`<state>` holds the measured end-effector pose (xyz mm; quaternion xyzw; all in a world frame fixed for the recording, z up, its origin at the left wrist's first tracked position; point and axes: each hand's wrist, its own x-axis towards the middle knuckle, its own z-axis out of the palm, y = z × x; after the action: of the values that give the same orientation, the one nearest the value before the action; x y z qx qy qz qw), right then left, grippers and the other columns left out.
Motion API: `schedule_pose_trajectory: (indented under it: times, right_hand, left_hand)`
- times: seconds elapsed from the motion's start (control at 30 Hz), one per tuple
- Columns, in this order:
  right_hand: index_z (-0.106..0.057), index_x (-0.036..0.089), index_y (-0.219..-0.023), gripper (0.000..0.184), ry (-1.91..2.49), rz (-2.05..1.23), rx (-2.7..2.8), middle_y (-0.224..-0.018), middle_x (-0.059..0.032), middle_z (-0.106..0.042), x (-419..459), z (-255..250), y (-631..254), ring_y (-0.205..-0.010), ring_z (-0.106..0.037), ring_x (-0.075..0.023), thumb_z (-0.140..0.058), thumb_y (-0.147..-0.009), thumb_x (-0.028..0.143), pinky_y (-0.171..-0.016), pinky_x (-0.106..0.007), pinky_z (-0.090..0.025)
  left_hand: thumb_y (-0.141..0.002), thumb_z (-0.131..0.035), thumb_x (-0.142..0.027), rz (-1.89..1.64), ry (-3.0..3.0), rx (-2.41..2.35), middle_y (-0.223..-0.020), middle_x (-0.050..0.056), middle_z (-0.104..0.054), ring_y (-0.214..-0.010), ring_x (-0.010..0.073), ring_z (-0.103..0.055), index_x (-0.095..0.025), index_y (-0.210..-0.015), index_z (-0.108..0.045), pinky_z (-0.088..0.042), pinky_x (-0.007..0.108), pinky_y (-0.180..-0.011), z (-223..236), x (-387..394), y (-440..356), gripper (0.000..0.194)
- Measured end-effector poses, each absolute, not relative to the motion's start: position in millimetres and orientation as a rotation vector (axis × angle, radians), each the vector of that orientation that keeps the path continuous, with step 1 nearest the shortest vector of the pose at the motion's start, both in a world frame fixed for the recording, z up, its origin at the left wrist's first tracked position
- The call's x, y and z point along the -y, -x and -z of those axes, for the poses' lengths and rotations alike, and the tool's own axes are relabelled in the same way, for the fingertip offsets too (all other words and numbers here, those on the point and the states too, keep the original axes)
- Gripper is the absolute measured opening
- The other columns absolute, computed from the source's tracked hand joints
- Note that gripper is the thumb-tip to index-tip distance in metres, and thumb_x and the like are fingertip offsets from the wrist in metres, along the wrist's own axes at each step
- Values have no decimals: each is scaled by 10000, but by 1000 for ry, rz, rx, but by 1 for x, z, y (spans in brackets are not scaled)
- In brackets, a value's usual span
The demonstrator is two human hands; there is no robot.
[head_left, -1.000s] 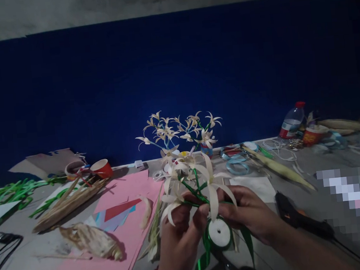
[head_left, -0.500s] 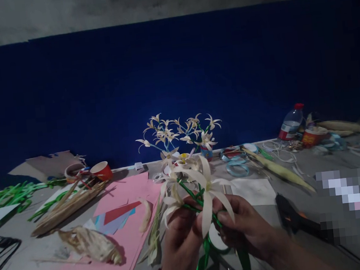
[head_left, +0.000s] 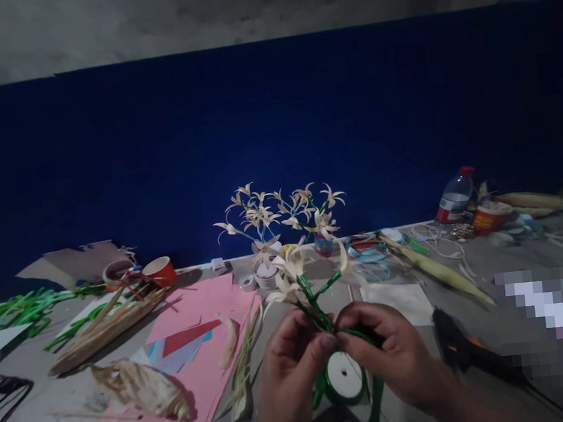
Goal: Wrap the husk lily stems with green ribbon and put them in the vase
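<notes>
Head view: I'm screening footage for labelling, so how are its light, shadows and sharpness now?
In the head view, light is dim, the blue backdrop darkening toward its sides; also in the head view, the dried husk shades the pink paper, coarse pixel blocks hide a patch at right, and the left hand and right hand show no strong blur.

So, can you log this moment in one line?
left hand: pinching green flower stems | right hand: holding green ribbon | ribbon spool: seen between hands | black glue gun: right of both hands
</notes>
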<state>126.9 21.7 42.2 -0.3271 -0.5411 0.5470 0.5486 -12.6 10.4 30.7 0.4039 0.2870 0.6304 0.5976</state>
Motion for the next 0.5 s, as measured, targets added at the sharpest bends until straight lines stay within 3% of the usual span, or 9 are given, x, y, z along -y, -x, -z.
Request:
schedule_pose_trajectory:
  times: [0.1, 0.23, 0.37, 0.5]
  right_hand:
    - [-644, 182, -633, 221, 784, -1379, 1271, -592, 48, -520, -22, -40, -128, -566, -425, -95, -835, -653, 290, -511, -203, -342]
    - [-614, 175, -670, 376, 776, -1650, 1160, -517, 96, -414, -24, -31, -127, -397, -265, -27, -845, -608, 466, -375, -178, -201]
    - [-619, 164, -696, 429, 800, -1798, 1109, -541, 85, -450, -24, -28, -126, -405, -309, -20, -853, -585, 505, -386, -163, -240]
    - [-625, 161, -709, 409, 832, -1845, 1128, -587, 56, -535, -21, -30, -125, -417, -334, -24, -836, -624, 501, -388, -163, -252]
  left_hand:
    - [-658, -855, -309, -1468, -829, -689, -761, 4, -753, -750, 132, -660, -243, -860, -796, -509, 175, -732, -38, -7, 10, 220]
    - [-592, -887, -339, -1412, -772, -641, -717, 8, -750, -690, 143, -657, -244, -780, -804, -514, 197, -687, -47, -4, 11, 226]
    - [-578, -890, -341, -1345, -800, -636, -674, 7, -714, -666, 151, -629, -231, -734, -791, -507, 230, -705, -48, -5, 17, 215]
    - [-564, -890, -309, -1313, -856, -668, -601, -27, -616, -553, 104, -534, -201, -616, -722, -437, 187, -545, -35, -11, 24, 207]
